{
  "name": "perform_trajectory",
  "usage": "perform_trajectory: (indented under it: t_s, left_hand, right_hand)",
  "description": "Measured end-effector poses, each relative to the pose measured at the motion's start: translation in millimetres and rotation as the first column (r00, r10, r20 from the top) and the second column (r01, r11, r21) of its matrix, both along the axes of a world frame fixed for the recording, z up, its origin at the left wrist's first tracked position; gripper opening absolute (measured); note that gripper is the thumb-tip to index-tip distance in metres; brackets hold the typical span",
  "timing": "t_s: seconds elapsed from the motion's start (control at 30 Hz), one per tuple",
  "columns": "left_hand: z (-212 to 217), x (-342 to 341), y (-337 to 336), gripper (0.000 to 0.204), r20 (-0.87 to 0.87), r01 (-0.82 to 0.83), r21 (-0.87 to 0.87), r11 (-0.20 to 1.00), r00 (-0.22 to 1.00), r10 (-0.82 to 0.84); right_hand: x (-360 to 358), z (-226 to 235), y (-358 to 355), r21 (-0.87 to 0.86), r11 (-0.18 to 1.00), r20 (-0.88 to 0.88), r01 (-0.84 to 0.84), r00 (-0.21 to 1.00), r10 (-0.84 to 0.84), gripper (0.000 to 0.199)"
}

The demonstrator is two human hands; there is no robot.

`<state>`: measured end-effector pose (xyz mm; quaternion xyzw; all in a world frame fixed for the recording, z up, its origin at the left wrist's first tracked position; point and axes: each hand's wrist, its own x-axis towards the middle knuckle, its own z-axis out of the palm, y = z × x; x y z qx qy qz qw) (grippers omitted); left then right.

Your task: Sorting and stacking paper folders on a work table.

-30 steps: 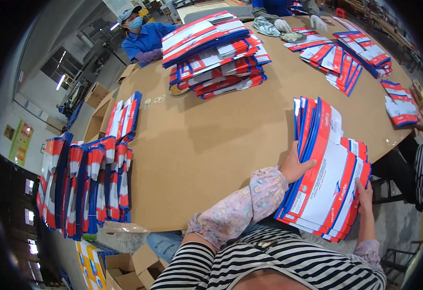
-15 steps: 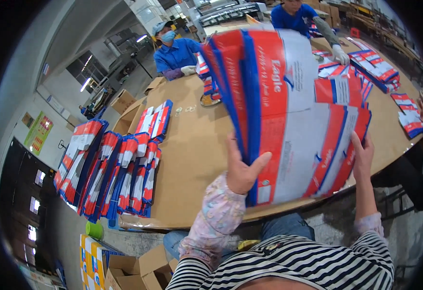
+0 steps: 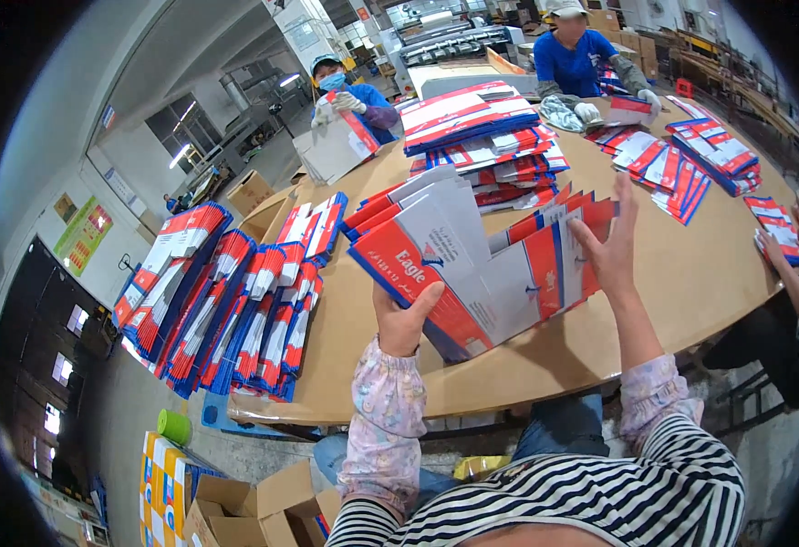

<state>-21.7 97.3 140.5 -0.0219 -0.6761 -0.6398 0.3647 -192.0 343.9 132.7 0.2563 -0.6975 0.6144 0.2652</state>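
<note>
A bundle of flat cartons (image 3: 509, 296), printed red, white and blue, stands tilted in a person's two bare hands over the near edge of a brown table (image 3: 682, 264). Whether its lower edge touches the tabletop cannot be told.

The cartons look like thin card: each one light and springy, the bundle as a whole somewhat heavier. Their smooth faces would probably slide over one another, and the notched upper flaps, already fanning apart, could crease. The two short ends seem the best hold, thumbs in front and fingers behind, squeezing the layers together.

The left hand (image 3: 404, 319) grips the lower left end, its thumb flat on the front and its fingers hidden behind. The right hand (image 3: 611, 251) is spread wide at the right end, fingers pointing up, thumb by the front face; how firmly it presses is unclear. Both forearms rise from below, the right leaning inward.

Further out, a tall carton stack (image 3: 472, 118) sits toward the table's far edge, and upright bundles (image 3: 226, 310) line its left edge.
</note>
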Motion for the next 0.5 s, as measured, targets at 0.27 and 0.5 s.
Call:
perform_trajectory:
  t_s: [0.27, 0.5]
  left_hand:
    - [2, -5, 12, 0.054, -0.045, -0.026, 0.04, 0.999, 0.999, 0.028]
    - [12, -1, 10, 0.059, -0.031, -0.021, 0.004, 1.0, 0.999, 0.021]
  right_hand:
    - [11, 74, -4, -0.179, 0.891, -0.355, 0.417, 0.817, -0.454, 0.085]
    - [33, 77, -35, 0.42, 0.872, -0.643, 0.252, 0.761, 0.09, 0.064]
